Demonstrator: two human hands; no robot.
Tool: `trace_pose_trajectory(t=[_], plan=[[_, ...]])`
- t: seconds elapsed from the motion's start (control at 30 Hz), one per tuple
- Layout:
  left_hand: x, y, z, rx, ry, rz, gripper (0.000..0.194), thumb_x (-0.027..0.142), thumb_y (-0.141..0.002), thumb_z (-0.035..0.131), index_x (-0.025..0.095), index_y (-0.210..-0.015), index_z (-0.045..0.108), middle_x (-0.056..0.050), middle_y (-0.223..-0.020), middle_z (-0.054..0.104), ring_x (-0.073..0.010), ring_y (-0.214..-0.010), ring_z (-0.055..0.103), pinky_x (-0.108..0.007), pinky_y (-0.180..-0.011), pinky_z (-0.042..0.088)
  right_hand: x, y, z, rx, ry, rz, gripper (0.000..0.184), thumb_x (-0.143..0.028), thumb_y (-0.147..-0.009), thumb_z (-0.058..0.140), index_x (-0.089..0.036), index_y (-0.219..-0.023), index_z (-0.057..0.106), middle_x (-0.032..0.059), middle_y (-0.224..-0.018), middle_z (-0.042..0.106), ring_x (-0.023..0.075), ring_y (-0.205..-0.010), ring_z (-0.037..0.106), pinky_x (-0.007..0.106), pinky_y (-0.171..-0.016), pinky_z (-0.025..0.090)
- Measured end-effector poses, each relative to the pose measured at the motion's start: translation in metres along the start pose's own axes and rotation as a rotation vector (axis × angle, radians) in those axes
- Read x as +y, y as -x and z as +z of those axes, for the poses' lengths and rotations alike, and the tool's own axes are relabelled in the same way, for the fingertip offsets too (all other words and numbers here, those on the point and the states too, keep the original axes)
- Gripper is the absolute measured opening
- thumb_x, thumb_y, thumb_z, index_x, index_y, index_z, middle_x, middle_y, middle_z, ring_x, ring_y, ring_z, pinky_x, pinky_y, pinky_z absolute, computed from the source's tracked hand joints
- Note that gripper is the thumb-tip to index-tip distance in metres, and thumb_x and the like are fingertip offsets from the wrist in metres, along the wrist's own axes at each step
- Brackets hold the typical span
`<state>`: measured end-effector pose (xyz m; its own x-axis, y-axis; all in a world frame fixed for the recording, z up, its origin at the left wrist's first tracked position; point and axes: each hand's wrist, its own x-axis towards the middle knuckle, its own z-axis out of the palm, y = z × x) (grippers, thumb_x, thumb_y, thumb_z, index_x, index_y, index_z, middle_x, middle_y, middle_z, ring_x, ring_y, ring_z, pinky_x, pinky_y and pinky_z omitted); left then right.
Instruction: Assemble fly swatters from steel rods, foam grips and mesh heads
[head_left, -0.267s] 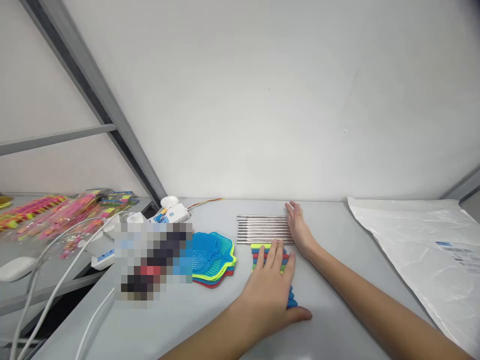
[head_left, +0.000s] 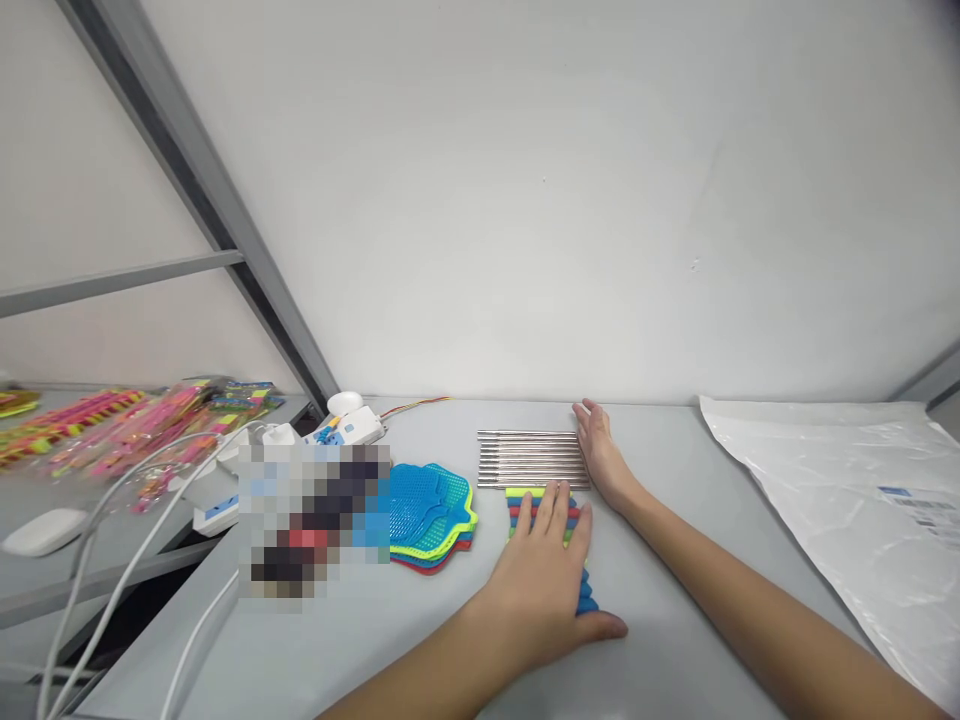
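Note:
My left hand (head_left: 541, 580) lies palm down with fingers spread over a row of coloured tubes, yellow, blue, red and green, whose far ends show past the fingers, like the red tube (head_left: 523, 512). Some blue tube ends (head_left: 587, 597) poke out beside the thumb. Just beyond lie several thin metal rods (head_left: 529, 460) side by side. My right hand (head_left: 598, 450) stands on its edge at the rods' right ends, fingers stretched out. To the left is a stack of perforated plastic leaf-shaped pieces (head_left: 450, 505) in blue, yellow-green and red.
A pixelated patch (head_left: 307, 525) hides things left of the stack. A white power strip (head_left: 356, 428) and white cables (head_left: 124, 560) lie farther left, with bagged colourful items (head_left: 161, 415) on another surface. A white plastic mailer bag (head_left: 840, 480) covers the table's right side.
The whole view has shifted slightly, so everything appears a little farther right. Both hands keep their places against the tubes and rods.

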<state>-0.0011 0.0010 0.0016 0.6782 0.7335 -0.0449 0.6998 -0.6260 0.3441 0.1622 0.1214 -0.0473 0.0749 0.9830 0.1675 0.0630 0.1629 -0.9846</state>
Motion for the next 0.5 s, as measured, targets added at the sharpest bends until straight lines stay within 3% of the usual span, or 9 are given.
trace_pose_trajectory(t=[0.23,0.5], plan=[[-0.0004,-0.001,-0.0032,-0.004,0.002,0.004,0.109,0.087,-0.073,0.03,0.015,-0.153,0.014,-0.017,-0.159,0.004,-0.0366,-0.145,-0.003,-0.058,-0.115,0.008,-0.0087,0.0022,0.0023,-0.016,-0.042,0.02,0.069,-0.073,-0.087,0.023,-0.033,-0.143,0.029,0.0031,-0.152,0.037,0.0175,-0.142,0.028,0.038,-0.117,0.019],[-0.0065,-0.0022,-0.0046,0.004,-0.013,0.023,0.104,0.083,-0.077,0.03,0.013,-0.152,0.016,-0.018,-0.158,0.006,-0.0368,-0.145,-0.001,-0.057,-0.115,0.01,-0.0031,-0.0001,0.001,0.026,0.0,0.007,0.073,-0.076,-0.086,0.019,-0.034,-0.145,0.022,0.0028,-0.153,0.035,0.0176,-0.143,0.026,0.038,-0.117,0.019]])
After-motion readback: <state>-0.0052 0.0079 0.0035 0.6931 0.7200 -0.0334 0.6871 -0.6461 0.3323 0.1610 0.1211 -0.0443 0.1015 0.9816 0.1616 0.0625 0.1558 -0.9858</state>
